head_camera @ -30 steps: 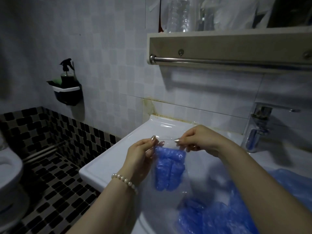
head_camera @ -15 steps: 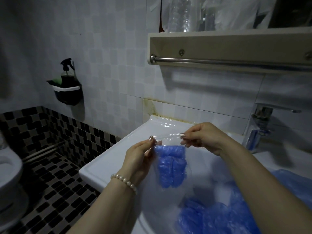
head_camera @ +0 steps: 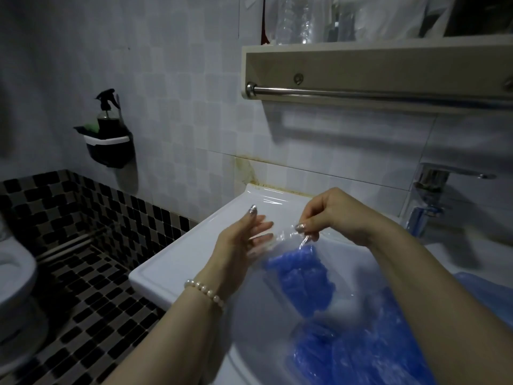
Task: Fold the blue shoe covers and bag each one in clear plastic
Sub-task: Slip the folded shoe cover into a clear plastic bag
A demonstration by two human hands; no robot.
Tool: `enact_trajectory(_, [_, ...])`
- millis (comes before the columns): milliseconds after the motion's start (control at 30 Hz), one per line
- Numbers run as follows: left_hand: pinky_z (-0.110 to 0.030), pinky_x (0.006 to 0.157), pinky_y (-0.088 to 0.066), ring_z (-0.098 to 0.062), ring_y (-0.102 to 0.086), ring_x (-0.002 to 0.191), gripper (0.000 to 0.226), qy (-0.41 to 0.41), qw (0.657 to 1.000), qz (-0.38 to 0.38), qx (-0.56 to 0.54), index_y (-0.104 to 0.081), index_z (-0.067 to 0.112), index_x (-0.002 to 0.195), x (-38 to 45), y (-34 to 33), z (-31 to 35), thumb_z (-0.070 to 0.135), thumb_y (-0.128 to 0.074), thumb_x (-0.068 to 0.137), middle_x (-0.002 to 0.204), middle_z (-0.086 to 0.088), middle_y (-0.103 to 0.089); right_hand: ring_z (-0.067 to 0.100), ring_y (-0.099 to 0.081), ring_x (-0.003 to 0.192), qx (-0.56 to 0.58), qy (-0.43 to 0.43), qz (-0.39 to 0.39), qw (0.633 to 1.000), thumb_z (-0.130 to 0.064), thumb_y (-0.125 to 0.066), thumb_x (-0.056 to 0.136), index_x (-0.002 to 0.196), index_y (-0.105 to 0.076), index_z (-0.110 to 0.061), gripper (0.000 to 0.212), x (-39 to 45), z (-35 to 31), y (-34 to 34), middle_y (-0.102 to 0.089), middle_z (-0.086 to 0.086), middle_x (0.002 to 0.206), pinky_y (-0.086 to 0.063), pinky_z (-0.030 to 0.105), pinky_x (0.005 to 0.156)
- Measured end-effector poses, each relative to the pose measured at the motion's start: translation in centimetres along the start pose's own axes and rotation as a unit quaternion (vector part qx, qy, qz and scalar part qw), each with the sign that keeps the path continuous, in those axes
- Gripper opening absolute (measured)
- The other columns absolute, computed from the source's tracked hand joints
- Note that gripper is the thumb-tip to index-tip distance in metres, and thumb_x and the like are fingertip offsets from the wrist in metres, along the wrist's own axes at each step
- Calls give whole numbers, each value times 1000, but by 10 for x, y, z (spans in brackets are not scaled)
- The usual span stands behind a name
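Note:
A clear plastic bag (head_camera: 280,245) holds a folded blue shoe cover (head_camera: 302,276) and hangs tilted over the white sink (head_camera: 194,257). My right hand (head_camera: 330,215) pinches the bag's top edge between thumb and fingers. My left hand (head_camera: 244,237) is beside the bag's left edge with its fingers straight and spread; whether the fingertips touch the plastic is blurred. A heap of loose blue shoe covers (head_camera: 355,354) lies in the basin below my right forearm.
A chrome faucet (head_camera: 433,195) stands at the right behind the basin. Above it a shelf with a metal towel bar (head_camera: 361,93) juts from the tiled wall. A wall caddy with a spray bottle (head_camera: 109,134) and a toilet (head_camera: 14,276) are at the left.
My left hand has let go of the bag's top edge and opened its fingers. The bag has swung down and to the right, hanging from my right hand alone.

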State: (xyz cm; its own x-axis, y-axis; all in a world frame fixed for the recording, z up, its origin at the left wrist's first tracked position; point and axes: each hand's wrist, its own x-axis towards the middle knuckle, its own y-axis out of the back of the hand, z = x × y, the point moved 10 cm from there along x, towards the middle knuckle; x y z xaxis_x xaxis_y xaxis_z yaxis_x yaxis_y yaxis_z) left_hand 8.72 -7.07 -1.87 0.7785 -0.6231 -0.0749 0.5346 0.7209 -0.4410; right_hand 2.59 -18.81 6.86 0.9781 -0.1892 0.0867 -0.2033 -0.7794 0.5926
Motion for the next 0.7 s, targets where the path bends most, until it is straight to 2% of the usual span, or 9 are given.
enact_trajectory(33, [-31, 78, -47, -19, -63, 89, 41, -16, 998, -13, 57, -69, 13, 89, -2, -5, 1, 48, -68, 67, 97, -5, -69, 12, -59, 53, -21, -2, -24, 999, 5, -68, 77, 65, -70, -4, 16, -1, -1, -6, -65, 9, 59, -50, 19, 58])
enact_trajectory(100, [-19, 66, -44, -10, -59, 72, 18, -48, 982, -41, 179, -72, 15, 68, -6, -16, 4, 33, -74, 71, 72, 2, -67, 12, -59, 54, -54, -10, -68, 996, 7, -65, 77, 63, -70, -7, 20, -2, 1, -19, -66, 8, 59, -52, 21, 59])
enact_trajectory(167, [-14, 60, -41, -1, -57, 62, 14, -62, 963, -46, 259, -73, 15, 65, -5, -18, 1, 19, -72, 78, 63, 5, -65, 13, -59, 55, -73, -22, -88, 993, 8, -62, 78, 63, -70, -8, 23, -1, 6, -28, -65, 6, 59, -52, 22, 61])
enact_trajectory(267, [-19, 66, -45, -4, -60, 63, 10, -68, 962, -52, 259, -74, 10, 69, -2, -18, 1, 10, -72, 79, 66, 0, -68, 13, -57, 58, -82, -36, -104, 990, 5, -61, 80, 62, -70, -12, 25, -1, 12, -33, -64, 4, 60, -50, 23, 64])
enact_trajectory(367, [-19, 65, -46, -8, -58, 63, 12, -65, 960, -86, 259, -73, 9, 70, -3, -24, -2, 1, -70, 78, 65, -2, -67, 11, -56, 62, -89, -48, -135, 986, 2, -60, 82, 66, -70, -13, 25, -4, 19, -34, -64, 2, 63, -47, 23, 65])
enact_trajectory(500, [-23, 70, -46, -14, -57, 68, 20, -67, 951, -95, 287, -73, 15, 63, -2, -25, -7, 5, -70, 79, 68, -6, -66, 10, -55, 66, -104, -54, -162, 980, -3, -58, 87, 73, -70, -13, 21, -6, 23, -37, -65, -1, 66, -46, 25, 70])
enact_trajectory(700, [-20, 69, -48, -14, -57, 70, 12, -90, 949, -100, 286, -72, 7, 73, -3, -27, -4, 2, -66, 83, 74, -11, -66, 11, -56, 68, -108, -30, -143, 983, -4, -58, 86, 72, -69, -14, 21, -2, 19, -39, -64, 1, 67, -48, 32, 75])
